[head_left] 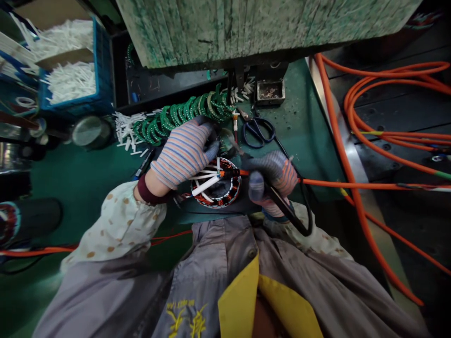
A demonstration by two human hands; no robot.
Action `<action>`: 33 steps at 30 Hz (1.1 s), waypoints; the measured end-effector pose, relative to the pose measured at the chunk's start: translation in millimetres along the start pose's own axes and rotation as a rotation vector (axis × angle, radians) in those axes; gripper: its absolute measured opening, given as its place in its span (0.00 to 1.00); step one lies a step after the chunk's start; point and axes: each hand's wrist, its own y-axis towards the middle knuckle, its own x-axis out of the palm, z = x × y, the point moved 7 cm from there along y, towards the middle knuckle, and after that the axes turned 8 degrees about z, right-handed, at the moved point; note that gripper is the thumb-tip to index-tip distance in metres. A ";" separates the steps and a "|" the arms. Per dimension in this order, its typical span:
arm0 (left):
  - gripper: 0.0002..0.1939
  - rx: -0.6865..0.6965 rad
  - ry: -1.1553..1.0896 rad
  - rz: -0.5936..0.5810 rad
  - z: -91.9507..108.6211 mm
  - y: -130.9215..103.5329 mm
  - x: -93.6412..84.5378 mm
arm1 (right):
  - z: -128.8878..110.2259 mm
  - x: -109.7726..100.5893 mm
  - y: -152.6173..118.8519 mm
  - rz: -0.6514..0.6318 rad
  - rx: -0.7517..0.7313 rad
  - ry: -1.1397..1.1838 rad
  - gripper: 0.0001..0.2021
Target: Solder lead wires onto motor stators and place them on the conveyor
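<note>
While the right hand grips a black-handled tool, the left hand curls left of the near wound ring, its grasp unclear. White sleeves already sit there; green boards lie loose beyond.

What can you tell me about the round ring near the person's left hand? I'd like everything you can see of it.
The ring is banded in dark and red-orange patches, possibly wound wire, with a whitish rim. Its middle looks dark. It lies roughly flat above the green bench top, opening upward; what directly supports it is unclear. White tubes cross over its opening. The left hand covers part of its far side, but whether they touch cannot be told.
</note>
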 end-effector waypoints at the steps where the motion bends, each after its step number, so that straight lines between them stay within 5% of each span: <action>1: 0.14 0.014 0.010 -0.012 1.1 1.0 -0.6 | -2.7 -8.3 -4.0 0.055 -0.038 0.047 0.19; 11: 0.15 0.062 0.044 -0.033 9.0 3.1 -4.9 | -20.7 -25.3 6.6 0.301 -0.246 0.124 0.22; 33: 0.16 -0.006 0.085 -0.056 12.3 6.7 -8.2 | -11.4 -17.6 -5.4 0.184 -0.207 0.063 0.27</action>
